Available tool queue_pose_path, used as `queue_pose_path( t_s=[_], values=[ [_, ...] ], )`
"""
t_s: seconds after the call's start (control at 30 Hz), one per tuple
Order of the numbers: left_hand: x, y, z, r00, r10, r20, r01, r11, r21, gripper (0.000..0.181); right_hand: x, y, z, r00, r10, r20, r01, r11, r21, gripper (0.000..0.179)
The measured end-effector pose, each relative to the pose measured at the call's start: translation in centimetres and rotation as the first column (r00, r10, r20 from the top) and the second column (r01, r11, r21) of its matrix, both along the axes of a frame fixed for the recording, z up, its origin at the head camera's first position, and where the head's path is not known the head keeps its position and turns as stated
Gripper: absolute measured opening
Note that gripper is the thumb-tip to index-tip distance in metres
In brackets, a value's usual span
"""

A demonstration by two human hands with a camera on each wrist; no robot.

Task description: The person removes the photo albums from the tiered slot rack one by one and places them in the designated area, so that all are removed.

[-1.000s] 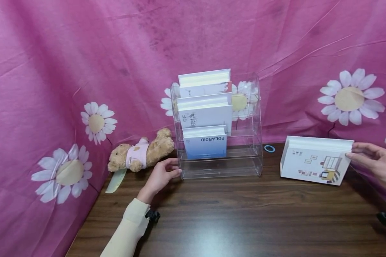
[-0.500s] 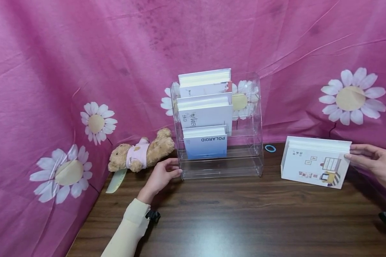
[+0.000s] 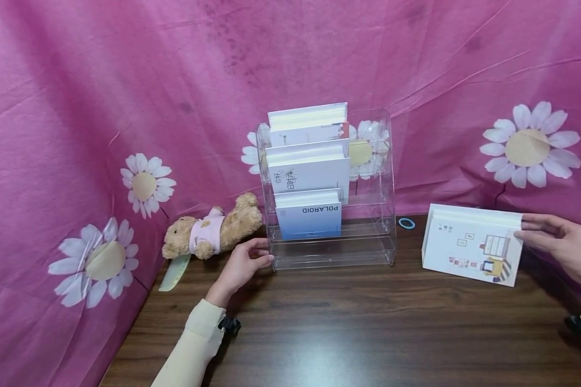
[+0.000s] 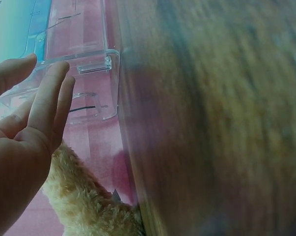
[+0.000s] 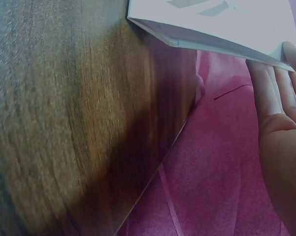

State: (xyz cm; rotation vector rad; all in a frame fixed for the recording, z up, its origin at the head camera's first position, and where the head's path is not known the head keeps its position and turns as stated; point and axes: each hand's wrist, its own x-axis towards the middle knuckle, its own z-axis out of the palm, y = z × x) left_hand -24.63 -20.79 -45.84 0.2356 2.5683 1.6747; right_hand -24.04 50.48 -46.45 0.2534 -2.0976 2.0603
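right grip [image 3: 564,245]: thumb on the front cover, fingers behind, pinching the white hardback book with a room drawing on its cover [image 3: 472,248] by its right edge; i note no other hold on it. the book stands on its long edge, to the right of the clear acrylic tiered rack [image 3: 334,261] and well apart from it. whether its lower edge bears fully on the dark wood-grain bench [image 3: 348,328], i cannot tell.

left grip [image 3: 242,267]: fingers nearly straight, thumb apart, touching the rack's lower left corner.

further out, the rack carries a white book with a reddish patch [image 3: 310,134], a white book with dark lettering [image 3: 319,174] and a blue-fading "polaroid" book [image 3: 310,221]. a light-blue ring [image 3: 408,228] lies between rack and held book; a brown plush bear in a pink shirt [image 3: 207,234] lies left, over a pale green comb [image 3: 175,273].

step in hand, in my judgement: taking hold of the book while the rack is steadied. the next move calls for a deeper grasp, since an edge pinch may let it swing.

against the earlier frames, the book's right end has come slightly inward and forward with the right grip; left grip and rack show no shift.
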Motion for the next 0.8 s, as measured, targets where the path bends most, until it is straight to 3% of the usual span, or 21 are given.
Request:
queue_pose_path(
  t_s=[0.23, 0.4, 0.5, 0.63, 0.7, 0.8],
  values=[
    [0.0, 0.1, 0.1, 1.000, -0.010, -0.008, 0.010, 1.000, -0.001, 0.047, -0.3, 0.2, -0.5, 0.999, 0.045, -0.020, -0.046, 0.996, -0.073, 0.057],
    [0.0, 0.2, 0.1, 1.000, -0.006, -0.007, 0.006, 1.000, 0.004, 0.046, -0.7, 0.3, -0.5, 0.999, -0.037, 0.038, 0.034, 0.996, 0.085, 0.053],
    [0.1, 0.3, 0.0, 1.000, -0.006, 0.006, 0.006, 1.000, 0.009, 0.046, -0.9, 0.3, -0.5, 0.993, -0.102, 0.066, 0.084, 0.968, 0.236, 0.049],
    [0.2, 0.3, -0.2, 1.000, -0.006, 0.011, 0.006, 1.000, 0.017, 0.046, -1.2, 0.3, -0.3, 0.984, -0.170, 0.058, 0.134, 0.911, 0.391, 0.050],
    [0.2, 0.3, -0.2, 1.000, -0.007, 0.003, 0.007, 1.000, 0.014, 0.046, -1.4, 0.2, -0.1, 0.980, -0.191, 0.056, 0.149, 0.889, 0.433, 0.049],
    [0.1, 0.3, -0.2, 1.000, -0.006, -0.001, 0.006, 1.000, 0.011, 0.046, -1.7, 0.2, 0.0, 0.981, -0.178, 0.073, 0.131, 0.895, 0.427, 0.048]
  ],
)
